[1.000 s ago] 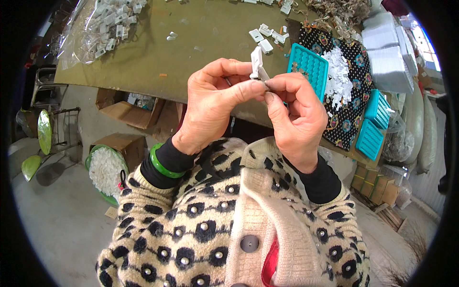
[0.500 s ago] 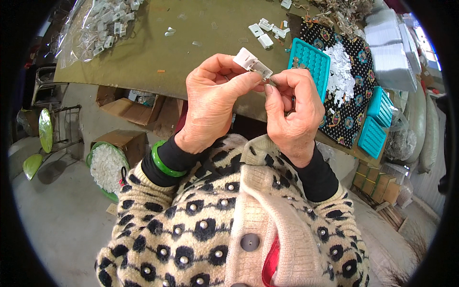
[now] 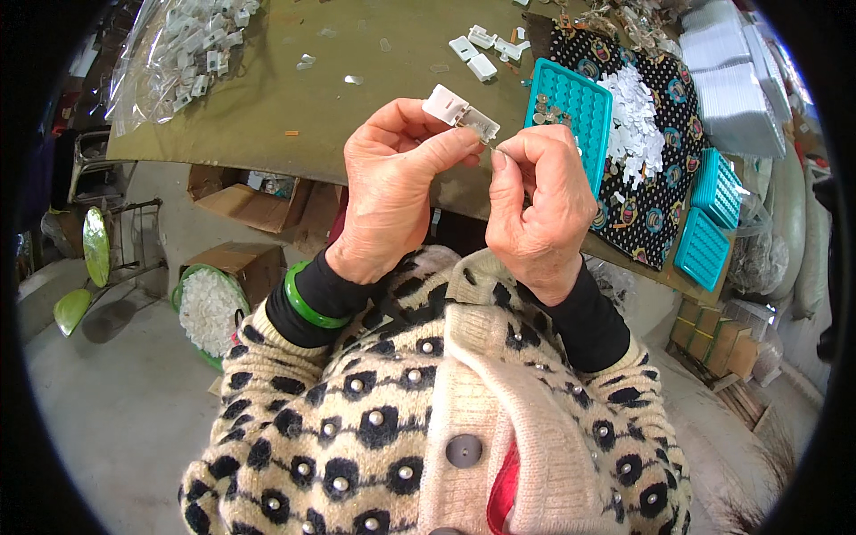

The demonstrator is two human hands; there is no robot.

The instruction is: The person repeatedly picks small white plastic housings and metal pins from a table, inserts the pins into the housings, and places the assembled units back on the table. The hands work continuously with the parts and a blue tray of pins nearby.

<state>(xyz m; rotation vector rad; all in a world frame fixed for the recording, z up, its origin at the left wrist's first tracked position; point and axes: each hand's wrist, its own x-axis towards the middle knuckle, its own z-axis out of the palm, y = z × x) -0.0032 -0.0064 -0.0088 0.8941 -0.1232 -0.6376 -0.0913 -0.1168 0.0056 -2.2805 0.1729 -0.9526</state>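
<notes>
My left hand [image 3: 382, 192] grips a small white plastic hinged case [image 3: 444, 105] between thumb and fingers, lid folded open, above the table's near edge. Close against the case's right end, my right hand [image 3: 546, 201] is closed in a pinch. A thin strand seems to run from the case to those fingertips, too fine to name. Just right of that hand is a teal tray [image 3: 588, 98] with rows of round hollows and several small round metal pieces [image 3: 546, 114] in it. Several more white cases [image 3: 482, 67] lie loose beyond my hands.
White flat pieces [image 3: 635, 120] are heaped on a patterned black cloth [image 3: 629, 236]. Teal trays [image 3: 700, 250] sit at the table's right edge, below white stacked trays [image 3: 736, 107]. A clear bag of white parts [image 3: 201, 53] lies far left. A green basin [image 3: 214, 312] stands on the floor.
Both hands have shifted slightly left with the case. My right fingertips have drawn a little away from it, and a thin strand now shows in the gap.
</notes>
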